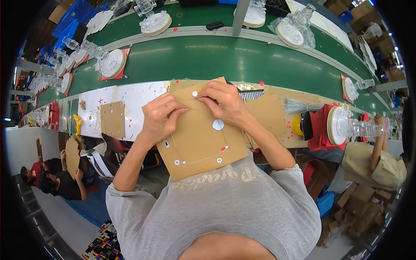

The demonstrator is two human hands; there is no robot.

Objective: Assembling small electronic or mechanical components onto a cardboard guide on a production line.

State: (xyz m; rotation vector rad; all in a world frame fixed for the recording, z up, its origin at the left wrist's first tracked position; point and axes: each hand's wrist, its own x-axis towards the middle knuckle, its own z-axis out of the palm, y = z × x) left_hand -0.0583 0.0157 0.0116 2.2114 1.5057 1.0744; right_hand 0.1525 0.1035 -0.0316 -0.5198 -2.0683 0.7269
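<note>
Works at a long bench, white toward the left end and covered with brown card toward the right, strewn with small red bits. Faces a green conveyor belt beyond the far edge, lined with clear columns on round pale bases. Can see around the room blue crates, co-workers past the left end, a person in beige past the right, and heaped boxes.

Holds a cardboard sheet over the middle of the near edge, tilted, before a grey T-shirt. Pinches a thin wire in the closed fingers of the left hand. Pinches likewise with the right hand, fingertips together near a white disc; cannot tell exactly what lies between them. Shows a pale cable and a red-and-white connector on the sheet's lower part.

Has a smaller holed card on the white part, and red paper toward the right end. Wears pale lettering across the T-shirt, upside down in view.
</note>
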